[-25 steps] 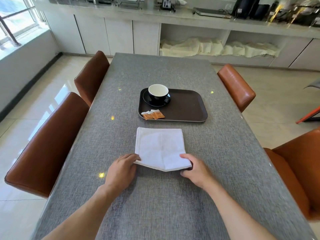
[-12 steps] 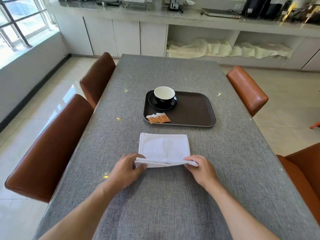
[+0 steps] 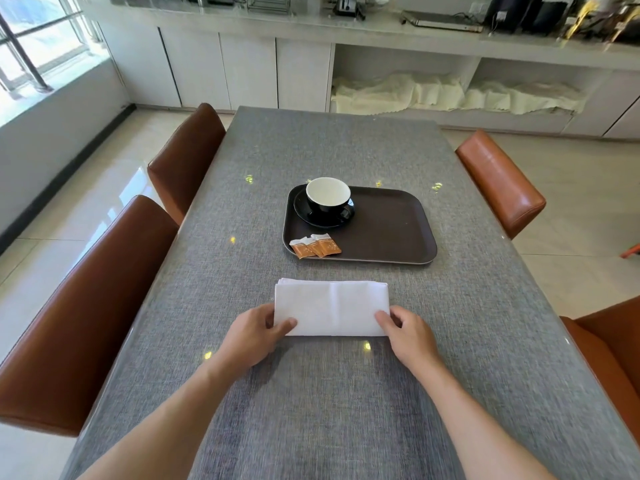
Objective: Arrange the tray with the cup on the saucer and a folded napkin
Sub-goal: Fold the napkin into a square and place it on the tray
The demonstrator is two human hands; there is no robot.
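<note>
In front of me runs a long table [image 3: 346, 393] covered in a grey woven cloth with a glossy sheen that catches small spots of light. Taking the dark brown tray [image 3: 391, 230] as my landmark, it lies flat near the middle of the table. On my side of the tray, apart from its near edge, a white napkin [image 3: 330, 308] lies folded into a wide rectangle, flat on the cloth, its long edges parallel to the tray's near rim. My left hand [image 3: 254, 332] and right hand [image 3: 410, 332] rest at the napkin's near corners, thumbs on top.
</note>
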